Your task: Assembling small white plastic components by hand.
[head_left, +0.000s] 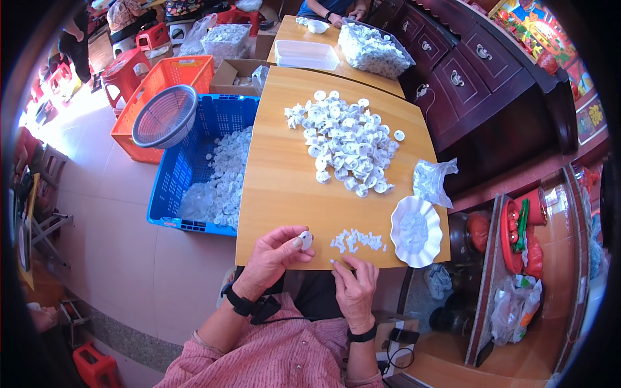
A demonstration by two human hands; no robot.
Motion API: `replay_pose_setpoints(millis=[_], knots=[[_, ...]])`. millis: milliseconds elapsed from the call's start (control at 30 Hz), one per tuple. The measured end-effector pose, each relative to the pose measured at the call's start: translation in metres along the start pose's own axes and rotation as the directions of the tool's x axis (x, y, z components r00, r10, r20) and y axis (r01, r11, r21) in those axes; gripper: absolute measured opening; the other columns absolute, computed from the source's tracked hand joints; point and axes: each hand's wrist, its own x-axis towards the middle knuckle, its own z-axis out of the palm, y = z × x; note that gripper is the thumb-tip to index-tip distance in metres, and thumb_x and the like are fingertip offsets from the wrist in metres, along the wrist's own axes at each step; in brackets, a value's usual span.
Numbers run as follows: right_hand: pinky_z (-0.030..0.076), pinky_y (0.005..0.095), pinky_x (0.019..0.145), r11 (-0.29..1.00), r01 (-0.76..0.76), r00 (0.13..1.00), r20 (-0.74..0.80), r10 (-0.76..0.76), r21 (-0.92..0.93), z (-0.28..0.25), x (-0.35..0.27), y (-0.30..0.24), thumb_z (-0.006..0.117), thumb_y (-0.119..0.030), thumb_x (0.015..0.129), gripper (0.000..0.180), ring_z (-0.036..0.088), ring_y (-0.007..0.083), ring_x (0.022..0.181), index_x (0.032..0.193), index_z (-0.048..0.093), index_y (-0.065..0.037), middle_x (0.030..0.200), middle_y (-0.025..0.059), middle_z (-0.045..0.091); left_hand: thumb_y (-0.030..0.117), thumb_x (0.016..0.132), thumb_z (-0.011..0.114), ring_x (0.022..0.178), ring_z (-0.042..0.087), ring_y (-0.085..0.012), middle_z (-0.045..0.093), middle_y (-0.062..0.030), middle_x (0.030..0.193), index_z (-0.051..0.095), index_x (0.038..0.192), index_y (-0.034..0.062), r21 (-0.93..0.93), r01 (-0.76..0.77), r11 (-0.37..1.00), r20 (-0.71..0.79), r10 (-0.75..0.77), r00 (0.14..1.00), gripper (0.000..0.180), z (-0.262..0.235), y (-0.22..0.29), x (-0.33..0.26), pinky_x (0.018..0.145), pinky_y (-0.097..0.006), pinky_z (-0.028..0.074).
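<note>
Between the thumb and fingers of my left hand (275,253) is a round white plastic disc (306,240) with a small dark hole, held up over the table's near edge. My right hand (356,288) is at the same edge, its thumb and forefinger pinching what looks like a tiny white plastic piece (332,261). Just beyond those fingers lies a loose patch of small white pieces (359,240). A white scalloped dish (398,223) to the right holds more translucent bits. Farther up the table spreads a big heap of round white plastic parts (349,142).
A crumpled clear bag (433,181) lies at the table's right edge. Left of the table stands a blue crate (169,184) holding white parts, with a grey basket (165,116) on its rim. Dark drawers (462,71) stand right. A person (333,10) sits at the far table.
</note>
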Motion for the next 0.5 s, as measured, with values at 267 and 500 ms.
replay_pose_setpoints(millis=[267, 500], knots=[[0.046, 0.0424, 0.079, 0.994, -0.032, 0.997, -0.060, 0.039, 0.100, 0.004, 0.000, -0.001, 0.074, -0.002, 0.077, 0.015, 0.060, 0.0290, 0.087, 0.086, 0.063, -0.004, 0.093, 0.0093, 0.063, 0.008, 0.097, 0.060, 0.094, 0.069, -0.0231, 0.066, -0.0131, 0.112, 0.058, 0.125, -0.0022, 0.006, -0.010, 1.000, 0.012, 0.010, 1.000, 0.030, 0.002, 0.001, -0.001, 0.083, -0.033, 0.060], [0.049, 0.0383, 0.072, 0.880, -0.276, 0.941, -0.077, 0.329, 0.387, 0.007, 0.004, -0.009, 0.065, -0.003, 0.090, 0.010, 0.059, 0.0302, 0.081, 0.086, 0.056, 0.000, 0.089, 0.0144, 0.060, 0.008, 0.097, 0.060, 0.094, 0.069, -0.0225, 0.066, -0.0127, 0.111, 0.058, 0.124, -0.0021, 0.019, -0.003, 1.000, 0.009, 0.003, 1.000, 0.029, 0.001, 0.002, -0.002, 0.082, -0.033, 0.060]])
